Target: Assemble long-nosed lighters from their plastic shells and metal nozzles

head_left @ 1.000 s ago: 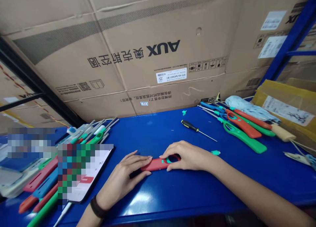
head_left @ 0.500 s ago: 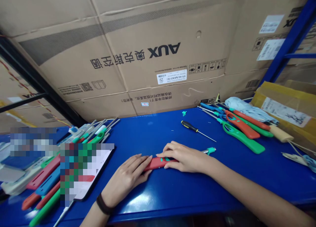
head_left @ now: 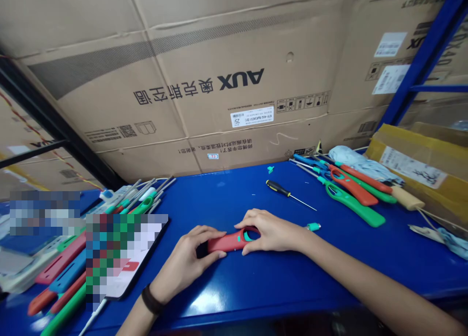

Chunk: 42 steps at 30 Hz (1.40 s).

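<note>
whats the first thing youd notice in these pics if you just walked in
The huge cardboard box with AUX printed upside down fills the back of the view, behind a bright blue table. At the table's middle, the person's left hand and right hand grip a red plastic lighter. Off to the right lie more long lighters, including a green lighter and an orange lighter.
</note>
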{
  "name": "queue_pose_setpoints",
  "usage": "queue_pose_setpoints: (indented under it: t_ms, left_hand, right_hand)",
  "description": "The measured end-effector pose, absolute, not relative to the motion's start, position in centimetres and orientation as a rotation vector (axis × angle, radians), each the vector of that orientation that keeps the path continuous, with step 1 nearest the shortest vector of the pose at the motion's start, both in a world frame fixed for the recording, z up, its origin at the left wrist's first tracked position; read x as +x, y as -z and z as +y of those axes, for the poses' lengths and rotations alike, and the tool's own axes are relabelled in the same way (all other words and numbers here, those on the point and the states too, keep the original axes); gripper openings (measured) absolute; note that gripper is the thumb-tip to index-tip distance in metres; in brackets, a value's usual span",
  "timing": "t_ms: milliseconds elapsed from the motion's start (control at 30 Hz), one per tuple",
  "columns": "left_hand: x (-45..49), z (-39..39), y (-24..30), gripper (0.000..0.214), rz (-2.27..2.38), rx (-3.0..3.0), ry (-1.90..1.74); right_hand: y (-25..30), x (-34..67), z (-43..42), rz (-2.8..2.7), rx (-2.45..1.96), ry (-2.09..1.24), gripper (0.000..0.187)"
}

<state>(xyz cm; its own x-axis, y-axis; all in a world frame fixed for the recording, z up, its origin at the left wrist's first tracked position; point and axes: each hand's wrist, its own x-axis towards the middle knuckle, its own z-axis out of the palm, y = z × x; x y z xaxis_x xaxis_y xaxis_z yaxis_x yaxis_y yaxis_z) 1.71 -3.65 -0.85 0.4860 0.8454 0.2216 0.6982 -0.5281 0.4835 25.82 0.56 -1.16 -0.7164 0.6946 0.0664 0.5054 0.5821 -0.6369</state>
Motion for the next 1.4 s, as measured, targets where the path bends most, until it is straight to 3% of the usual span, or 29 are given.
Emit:
queue_pose_setpoints:
  t_ms: [200, 367, 1033, 1300, 1400]
  left_hand:
    - [1.8, -3.3, 0.6, 0.029, 1.198, 2.596, -0.515]
    - [1.4, -3.2, 2.1, 0.035, 1.206, 2.741, -0.572]
    - [0.7, -2.7, 2.6, 0.035, 1.319, 2.514, -0.586]
    - [1.3, -3.2, 2.3, 0.031, 1.350, 2.561, -0.524]
    - [1.2, -3.3, 2.3, 0.034, 1.387, 2.583, -0.530]
  right_hand:
    - [1.8, 25.9, 0.7, -2.469, -0.931, -0.839, 0.049]
    - [1.7, 26.6, 1.1, -2.454, -0.946, -0.798, 0.053]
    - [1.3, 27.1, 1.5, -2.467, -0.876, -0.651, 0.026]
    - [1.4, 26.9, 1.6, -2.508, -0.904, -0.669, 0.023]
    - [1.0, 27.1, 1.5, -2.528, -0.978, -0.663, 0.037]
